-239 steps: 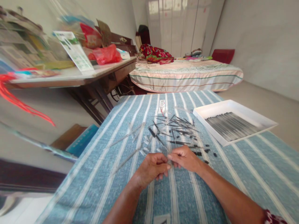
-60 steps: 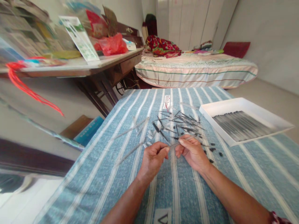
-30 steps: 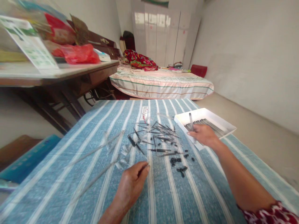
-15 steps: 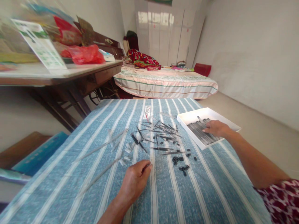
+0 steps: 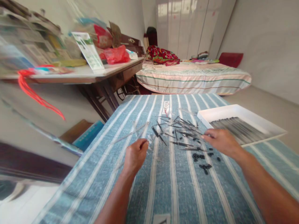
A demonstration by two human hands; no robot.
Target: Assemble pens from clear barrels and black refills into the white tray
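My left hand (image 5: 136, 155) is closed, thumb against curled fingers, over the blue striped cloth beside some small clear pieces (image 5: 149, 140); what it holds, if anything, is hidden. With fingers pinched together, my right hand (image 5: 220, 140) hovers at the near left side of a white box (image 5: 259, 119), close to the loose parts. Its pinch is too small to read. Inside the box lies a row of slim grey-black pens (image 5: 238, 129). Between my hands are thin black refill-like sticks (image 5: 184, 124), small black caps (image 5: 198, 156) and clear tubes (image 5: 130, 133).
The table is covered by a striped cloth (image 5: 161, 180) with a "With love" print. At left stands a desk (image 5: 70, 79) with a red plastic bag (image 5: 116, 54), a card (image 5: 88, 51) and hanging red cord (image 5: 39, 96). Behind is a bed (image 5: 191, 77).
My right hand has come out of the white box, leftward toward the loose parts. My left hand has moved forward to the clear pieces. The view has turned left.
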